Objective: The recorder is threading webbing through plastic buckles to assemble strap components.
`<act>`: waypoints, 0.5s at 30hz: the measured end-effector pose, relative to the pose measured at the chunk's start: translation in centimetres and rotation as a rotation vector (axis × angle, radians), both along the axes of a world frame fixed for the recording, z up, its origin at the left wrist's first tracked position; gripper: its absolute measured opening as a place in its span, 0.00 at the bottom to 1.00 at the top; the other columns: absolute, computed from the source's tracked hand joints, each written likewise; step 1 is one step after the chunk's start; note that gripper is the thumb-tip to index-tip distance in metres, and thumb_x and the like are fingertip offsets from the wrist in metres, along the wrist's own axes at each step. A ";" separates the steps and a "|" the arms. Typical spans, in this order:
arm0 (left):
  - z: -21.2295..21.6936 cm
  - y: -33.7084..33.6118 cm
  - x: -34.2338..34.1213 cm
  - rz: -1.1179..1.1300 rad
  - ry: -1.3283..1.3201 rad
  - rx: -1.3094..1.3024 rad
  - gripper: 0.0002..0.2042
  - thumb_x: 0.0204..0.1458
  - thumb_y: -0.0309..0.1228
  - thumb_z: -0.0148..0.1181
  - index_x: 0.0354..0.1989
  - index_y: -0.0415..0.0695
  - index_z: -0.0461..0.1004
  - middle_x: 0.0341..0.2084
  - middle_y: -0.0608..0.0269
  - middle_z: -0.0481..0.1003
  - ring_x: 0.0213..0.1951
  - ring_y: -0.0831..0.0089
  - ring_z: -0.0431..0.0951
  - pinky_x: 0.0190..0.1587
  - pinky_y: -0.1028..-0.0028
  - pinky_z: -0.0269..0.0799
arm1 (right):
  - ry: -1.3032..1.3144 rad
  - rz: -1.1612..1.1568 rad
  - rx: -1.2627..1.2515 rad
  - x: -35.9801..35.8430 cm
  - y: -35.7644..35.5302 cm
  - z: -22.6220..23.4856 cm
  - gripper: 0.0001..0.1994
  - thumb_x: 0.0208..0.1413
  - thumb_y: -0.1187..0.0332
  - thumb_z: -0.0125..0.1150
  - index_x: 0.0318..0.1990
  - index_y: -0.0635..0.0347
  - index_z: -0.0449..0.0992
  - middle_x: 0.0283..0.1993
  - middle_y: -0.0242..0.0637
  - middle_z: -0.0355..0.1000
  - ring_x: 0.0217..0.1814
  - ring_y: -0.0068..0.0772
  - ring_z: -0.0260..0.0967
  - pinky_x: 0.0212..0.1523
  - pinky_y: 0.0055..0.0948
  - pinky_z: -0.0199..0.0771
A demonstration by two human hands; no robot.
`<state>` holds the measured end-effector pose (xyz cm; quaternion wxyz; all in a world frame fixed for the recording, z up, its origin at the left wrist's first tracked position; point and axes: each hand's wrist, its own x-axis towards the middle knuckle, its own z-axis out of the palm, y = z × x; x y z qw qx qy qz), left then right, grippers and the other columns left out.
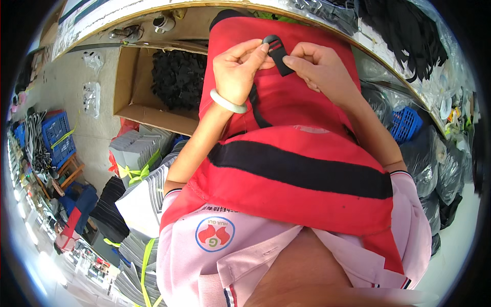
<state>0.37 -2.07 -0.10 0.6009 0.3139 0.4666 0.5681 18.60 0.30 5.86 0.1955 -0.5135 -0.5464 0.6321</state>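
Blue plastic crates (57, 137) are sitting far out at the left edge, beside bundles of flat grey and white sheets (137, 153) tied with yellow-green straps, which are piling up near the person's left elbow. Just above those bundles an open cardboard box (130, 82) is standing on the floor, holding a heap of small black parts (178, 77). Moving inward, the left hand (236, 71) is reaching up over a red apron (302, 169) with a wide black band across it; a pale bangle (228, 104) is circling that wrist. Its thumb and forefinger are pressing together on the rounded end of a black plastic buckle (273, 43), while the other fingers are curling loosely behind. The buckle is resting high on the red cloth, between the two hands, and a black strap (282, 64) is running out of it at a slant toward the right (a second thin black strap is trailing down the apron under the left wrist). The right hand (319, 69) is meeting it from the other side, its thumb and forefinger pinching the free end of that strap, the remaining fingers folding in toward the palm. Farther right, a curved table edge (394, 71) is sweeping past, with dark bagged goods (434, 169) and another blue crate (406, 123) lying beyond it.
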 end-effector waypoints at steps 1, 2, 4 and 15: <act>0.1 -0.1 0.1 -0.006 0.000 0.001 0.09 0.54 0.20 0.59 0.41 0.28 0.75 0.30 0.53 0.79 0.29 0.72 0.81 0.34 0.77 0.80 | 0.043 -0.027 -0.086 0.0 0.1 -0.9 0.09 0.59 0.65 0.57 0.30 0.61 0.73 0.19 0.22 0.60 0.19 0.11 0.53 0.19 0.17 0.51; 0.3 -0.3 0.1 -0.028 0.067 0.030 0.09 0.53 0.19 0.60 0.41 0.29 0.75 0.31 0.55 0.79 0.30 0.74 0.80 0.34 0.80 0.78 | 0.088 -0.054 -0.172 0.0 0.1 -1.4 0.10 0.59 0.64 0.57 0.31 0.60 0.73 0.18 0.21 0.59 0.18 0.12 0.53 0.17 0.18 0.50; 0.2 -0.4 0.0 -0.051 0.137 0.058 0.09 0.53 0.18 0.60 0.41 0.30 0.76 0.32 0.57 0.79 0.31 0.77 0.80 0.35 0.82 0.76 | 0.148 -0.085 -0.180 0.0 0.2 -1.7 0.10 0.60 0.64 0.57 0.31 0.60 0.73 0.18 0.22 0.60 0.17 0.12 0.54 0.16 0.17 0.51; 0.1 -0.8 -1.0 -0.207 0.221 0.255 0.07 0.50 0.16 0.61 0.37 0.37 0.80 0.35 0.67 0.74 0.30 0.85 0.69 0.30 0.85 0.63 | 0.319 -0.008 -0.171 0.5 1.2 -3.3 0.11 0.60 0.62 0.58 0.40 0.62 0.76 0.26 0.26 0.68 0.22 0.14 0.62 0.20 0.16 0.61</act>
